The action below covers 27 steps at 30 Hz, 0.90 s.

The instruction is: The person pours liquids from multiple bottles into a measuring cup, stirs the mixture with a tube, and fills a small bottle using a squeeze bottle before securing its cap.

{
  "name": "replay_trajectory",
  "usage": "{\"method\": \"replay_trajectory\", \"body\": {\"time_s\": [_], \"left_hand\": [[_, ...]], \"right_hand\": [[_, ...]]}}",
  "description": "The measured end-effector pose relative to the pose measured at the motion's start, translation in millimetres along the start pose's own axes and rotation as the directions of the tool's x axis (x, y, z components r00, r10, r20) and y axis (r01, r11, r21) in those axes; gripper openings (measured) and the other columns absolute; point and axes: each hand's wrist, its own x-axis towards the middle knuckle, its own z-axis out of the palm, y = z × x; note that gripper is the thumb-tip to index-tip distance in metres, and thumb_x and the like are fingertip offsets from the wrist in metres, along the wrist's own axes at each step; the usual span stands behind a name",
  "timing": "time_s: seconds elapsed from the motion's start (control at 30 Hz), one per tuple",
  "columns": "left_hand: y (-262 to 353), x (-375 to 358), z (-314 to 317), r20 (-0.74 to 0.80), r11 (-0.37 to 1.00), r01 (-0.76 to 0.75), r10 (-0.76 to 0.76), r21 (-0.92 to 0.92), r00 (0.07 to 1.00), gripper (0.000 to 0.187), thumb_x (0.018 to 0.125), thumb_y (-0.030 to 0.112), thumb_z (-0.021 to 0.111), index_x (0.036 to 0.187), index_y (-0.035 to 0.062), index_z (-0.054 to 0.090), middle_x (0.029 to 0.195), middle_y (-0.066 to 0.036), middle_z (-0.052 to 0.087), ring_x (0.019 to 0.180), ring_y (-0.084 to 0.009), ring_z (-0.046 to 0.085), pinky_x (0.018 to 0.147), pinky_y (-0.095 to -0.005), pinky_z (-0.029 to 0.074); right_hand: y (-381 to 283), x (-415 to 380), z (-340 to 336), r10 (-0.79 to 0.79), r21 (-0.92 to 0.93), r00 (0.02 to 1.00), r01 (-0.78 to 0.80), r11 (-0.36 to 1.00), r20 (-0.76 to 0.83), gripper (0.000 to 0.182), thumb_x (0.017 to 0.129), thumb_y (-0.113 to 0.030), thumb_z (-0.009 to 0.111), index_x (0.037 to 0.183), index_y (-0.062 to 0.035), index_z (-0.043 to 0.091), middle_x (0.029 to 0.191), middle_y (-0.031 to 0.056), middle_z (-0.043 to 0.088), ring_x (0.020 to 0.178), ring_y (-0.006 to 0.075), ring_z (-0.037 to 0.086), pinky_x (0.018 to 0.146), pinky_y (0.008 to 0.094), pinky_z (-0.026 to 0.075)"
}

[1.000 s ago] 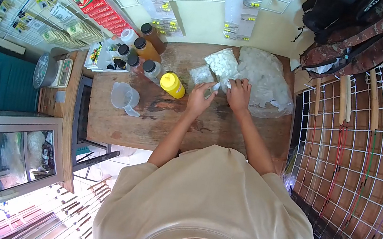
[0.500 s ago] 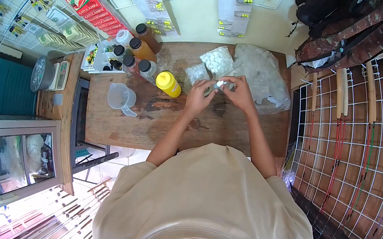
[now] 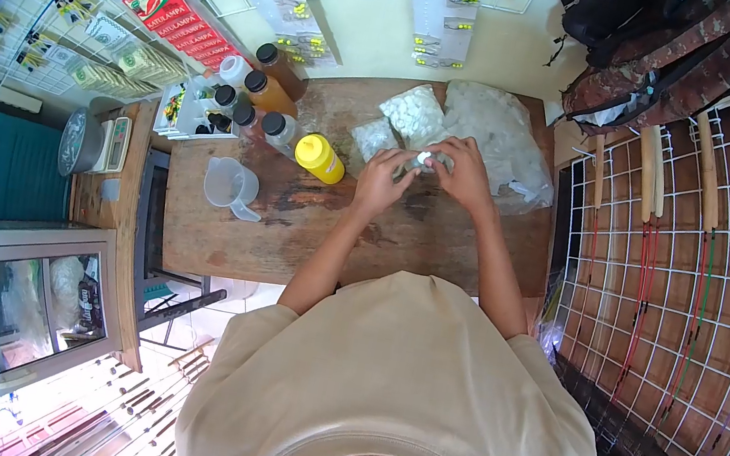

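My left hand is closed, its fingertips pinching a small clear container above the wooden table. On its upper end shows a white cap, gripped by the bent fingers of my right hand. Fingers cover much of both pieces. Just beyond my hands lies a clear bag of small white pieces, with a smaller bag beside it, by my left fingers. A large cloudy plastic bag rests past my right hand; its contents are hard to make out.
Left of my hands stands a yellow squeeze bottle. A clear measuring jug sits farther left on the wooden table. Several dark-capped bottles stand at the back left. A wire grid with wooden-handled rods borders the right side.
My right hand has shifted slightly, its fingers changing position around the white cap. My left hand stays in nearly the same place. The slight shift of the whole scene comes from the camera.
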Motion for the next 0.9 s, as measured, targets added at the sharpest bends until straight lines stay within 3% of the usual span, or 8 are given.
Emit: {"method": "replay_trajectory", "body": {"time_s": [0.07,0.17,0.3,0.4,0.47,0.6,0.7,0.9], "left_hand": [[2.4,1.6,-0.4,0.005,1.000,-0.010,0.010,-0.002,1.000,0.029,0.080,0.015,0.070,0.108,0.0081,0.066,0.101,-0.011,0.066,0.093,-0.0324,0.060,0.083,-0.0395,0.049],[3.5,2.1,-1.0,-0.008,1.000,-0.030,0.030,0.007,1.000,0.029,0.080,0.015,0.070,0.108,0.0091,0.067,0.100,-0.010,0.066,0.093,-0.0318,0.060,0.083,-0.0394,0.049],[3.8,3.7,-0.8,-0.004,0.997,-0.074,0.074,0.019,0.997,0.029,0.079,0.015,0.071,0.108,0.0106,0.067,0.100,-0.008,0.066,0.093,-0.0310,0.060,0.084,-0.0385,0.049],[5.8,3.4,1.6,-0.010,0.998,-0.066,0.066,0.010,0.998,0.029,0.079,0.015,0.071,0.108,0.0111,0.067,0.100,-0.008,0.065,0.093,-0.0307,0.059,0.085,-0.0382,0.048],[6.5,3.7,3.1,-0.016,0.998,-0.067,0.067,0.013,0.998,0.029,0.079,0.015,0.071,0.108,0.0108,0.067,0.100,-0.008,0.065,0.093,-0.0306,0.059,0.085,-0.0382,0.048],[7.2,5.6,4.3,-0.016,0.994,-0.106,0.107,0.030,0.994,0.030,0.079,0.016,0.072,0.107,0.0091,0.067,0.099,-0.009,0.065,0.093,-0.0303,0.059,0.085,-0.0382,0.048],[10.5,6.4,3.9,-0.014,0.993,-0.114,0.114,0.020,0.993,0.029,0.079,0.015,0.071,0.107,0.0078,0.066,0.099,-0.009,0.065,0.093,-0.0306,0.059,0.084,-0.0379,0.048],[13.1,8.2,5.2,-0.086,0.992,0.021,-0.032,-0.125,0.996,0.031,0.079,0.017,0.074,0.108,0.0073,0.065,0.094,-0.010,0.067,0.091,-0.0267,0.061,0.080,-0.0363,0.049]], "right_hand": [[-0.9,0.1,-0.7,0.096,-0.075,0.994,-0.092,0.993,0.049,0.026,0.077,-0.022,0.073,0.099,-0.0100,0.070,0.098,0.0076,0.063,0.089,0.0309,0.052,0.083,0.0393,0.045],[-11.2,-1.5,-2.9,0.050,-0.028,0.996,-0.052,0.998,-0.078,0.024,0.077,-0.020,0.073,0.099,-0.0103,0.070,0.099,0.0075,0.063,0.090,0.0307,0.053,0.084,0.0390,0.045],[-4.0,-4.2,-3.7,0.007,0.047,0.999,-0.005,0.999,-0.036,0.025,0.079,-0.025,0.072,0.099,-0.0099,0.070,0.099,0.0081,0.063,0.092,0.0312,0.054,0.086,0.0395,0.045],[-8.7,-4.0,-7.7,0.132,-0.171,0.991,-0.126,0.977,0.025,0.027,0.079,-0.024,0.071,0.102,-0.0105,0.070,0.100,0.0084,0.061,0.095,0.0314,0.054,0.087,0.0401,0.045],[-16.1,-4.7,-10.5,0.076,0.026,0.992,-0.073,0.997,-0.105,0.026,0.079,-0.022,0.073,0.102,-0.0106,0.070,0.100,0.0081,0.061,0.095,0.0310,0.054,0.086,0.0398,0.045],[-4.4,-7.4,-9.4,0.053,0.078,0.999,-0.054,0.996,0.004,0.025,0.078,-0.021,0.074,0.101,-0.0103,0.070,0.102,0.0095,0.061,0.096,0.0305,0.055,0.086,0.0389,0.045],[-4.7,-9.3,-8.6,0.121,-0.023,0.993,-0.121,0.992,-0.006,0.025,0.080,-0.023,0.074,0.100,-0.0090,0.070,0.102,0.0105,0.060,0.096,0.0306,0.056,0.086,0.0387,0.045],[-16.2,-14.2,-4.9,0.244,0.237,0.966,-0.218,0.947,-0.087,0.032,0.083,-0.019,0.071,0.112,-0.0088,0.065,0.101,0.0105,0.063,0.092,0.0273,0.058,0.080,0.0353,0.048]]}}
